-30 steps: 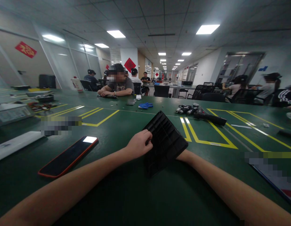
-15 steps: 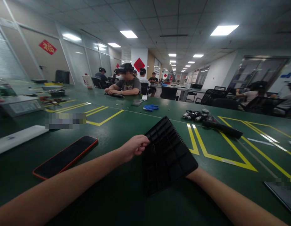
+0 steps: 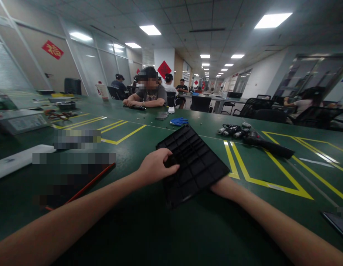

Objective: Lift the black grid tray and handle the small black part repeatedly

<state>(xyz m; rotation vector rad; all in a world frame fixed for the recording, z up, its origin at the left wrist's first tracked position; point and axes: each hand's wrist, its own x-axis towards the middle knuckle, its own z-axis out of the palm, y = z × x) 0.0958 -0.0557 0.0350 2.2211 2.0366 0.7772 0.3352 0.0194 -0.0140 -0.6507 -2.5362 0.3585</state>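
A black tray divided by ridges into a grid (image 3: 197, 159) is held tilted above the green table, its gridded face towards me. My left hand (image 3: 157, 166) is over the tray's left side, thumb and index finger apart with a gap between them; its other fingers are hard to make out against the dark tray. My right hand (image 3: 223, 184) supports the tray from behind at its lower right edge, its fingers hidden by the tray. An orange-edged phone (image 3: 91, 184), partly blurred out, lies left of my left forearm.
A blue glove (image 3: 179, 121) lies beyond the tray on the green table (image 3: 138, 162). Black cables with metal connectors (image 3: 234, 130) are at the right. A white device (image 3: 19, 160) and a grey box (image 3: 23, 122) are at the left. A person (image 3: 149, 90) sits across.
The tray has moved up and left and turned to show more of its grid. My left hand has gone from closed fingers at its edge to a spread thumb and index finger over it.
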